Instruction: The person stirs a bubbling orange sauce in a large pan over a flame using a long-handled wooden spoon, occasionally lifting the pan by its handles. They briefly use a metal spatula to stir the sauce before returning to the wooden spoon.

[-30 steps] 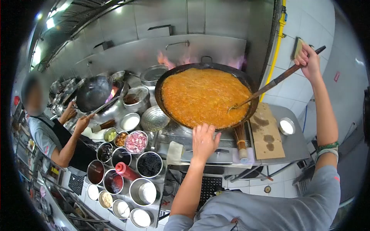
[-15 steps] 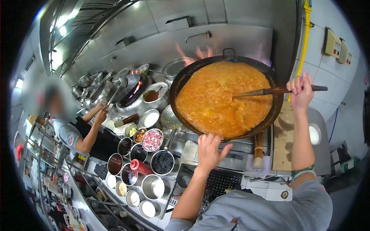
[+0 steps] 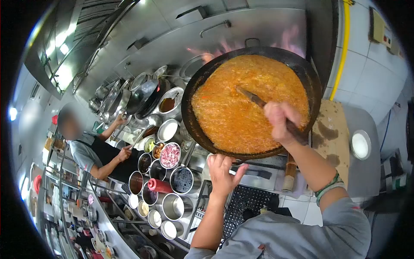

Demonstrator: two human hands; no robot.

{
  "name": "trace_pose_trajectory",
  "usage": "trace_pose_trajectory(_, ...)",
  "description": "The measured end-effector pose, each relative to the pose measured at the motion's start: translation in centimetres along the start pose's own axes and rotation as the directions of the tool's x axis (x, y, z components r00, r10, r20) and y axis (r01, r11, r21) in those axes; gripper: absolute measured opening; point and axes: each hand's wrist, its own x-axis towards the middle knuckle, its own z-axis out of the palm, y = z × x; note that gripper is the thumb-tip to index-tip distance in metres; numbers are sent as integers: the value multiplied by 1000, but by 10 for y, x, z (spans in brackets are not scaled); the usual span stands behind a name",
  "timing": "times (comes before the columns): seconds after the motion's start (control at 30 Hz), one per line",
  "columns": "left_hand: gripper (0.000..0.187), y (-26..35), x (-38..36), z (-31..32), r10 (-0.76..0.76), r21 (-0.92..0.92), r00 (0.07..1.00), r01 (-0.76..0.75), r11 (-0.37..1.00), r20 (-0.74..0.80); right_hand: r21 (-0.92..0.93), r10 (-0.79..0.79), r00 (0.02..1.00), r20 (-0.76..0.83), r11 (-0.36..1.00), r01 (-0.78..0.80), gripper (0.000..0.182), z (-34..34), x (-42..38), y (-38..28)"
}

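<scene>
A large black wok (image 3: 188, 116) holds bubbling orange-brown stew (image 3: 254, 116). My right hand (image 3: 282, 123), blurred by motion, is closed round the dark wooden handle of a long stirring tool (image 3: 251, 96). The tool slants into the stew from the near right, and its head is sunk out of sight. At the wok's near edge, my left hand (image 3: 222, 172) has its fingers curled at the rim by the near handle, with the thumb sticking out to the side.
Flames (image 3: 291, 39) rise behind the wok. A bamboo brush (image 3: 290, 175) and stained cardboard (image 3: 332, 134) lie at the right, beside a white-filled bowl (image 3: 360, 145). Ingredient pots, a bowl of raw meat (image 3: 170, 155) and a red squeeze bottle (image 3: 159, 186) stand left. A co-worker (image 3: 99, 155) works at another wok.
My right hand has swung left and toward me with the stirring tool, whose sunk end has shifted left in the stew. My left hand stays at the rim. The view has shifted slightly.
</scene>
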Motion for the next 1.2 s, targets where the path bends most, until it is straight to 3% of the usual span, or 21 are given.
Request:
trace_pose_trajectory(0.03,41,0,1,0,4,2,1000,-4,1000,-4,-90,-42,999,-8,995,41,21,8,-1,-2)
trace_pose_trajectory(0.1,38,3,2,-2,5,2,1000,-5,1000,3,-208,-56,983,175,974,92,21,-1,0,15)
trace_pose_trajectory(0.2,35,3,0,-6,0,-4,1000,0,1000,20,-127,-89,987,132,986,106,24,-14,2,34)
trace_pose_trajectory(0.23,35,2,-1,-7,19,-11,1000,-19,1000,13,-123,29,995,92,992,-18,27,-22,0,32)
trace_pose_trajectory(0.3,34,-2,-2,-6,55,-27,998,-55,998,-8,-122,97,995,37,988,-92,32,-40,7,25)
trace_pose_trajectory(0.37,35,-5,-4,-8,91,-48,995,-92,995,-29,-83,170,985,-20,982,-171,38,-42,19,2)
trace_pose_trajectory(0.43,37,-8,-6,-10,124,-65,991,-127,990,-39,-133,94,995,9,987,-92,42,-43,33,-18)
trace_pose_trajectory(0.5,35,-10,-7,-14,125,-86,992,-127,988,-23,-112,131,991,-8,985,-131,42,-41,43,-38)
trace_pose_trajectory(0.8,31,-18,-14,-16,133,-152,991,-136,979,-32,-95,297,951,-83,948,-305,41,-54,99,-130)
trace_pose_trajectory(0.9,34,-20,-15,-16,137,-188,988,-149,971,-75,-106,325,946,-24,940,-325,37,-64,122,-165)
trace_pose_trajectory(1.2,32,-19,-12,-19,131,-206,990,-140,968,-56,-132,412,906,-98,897,-422,39,-72,192,-252)
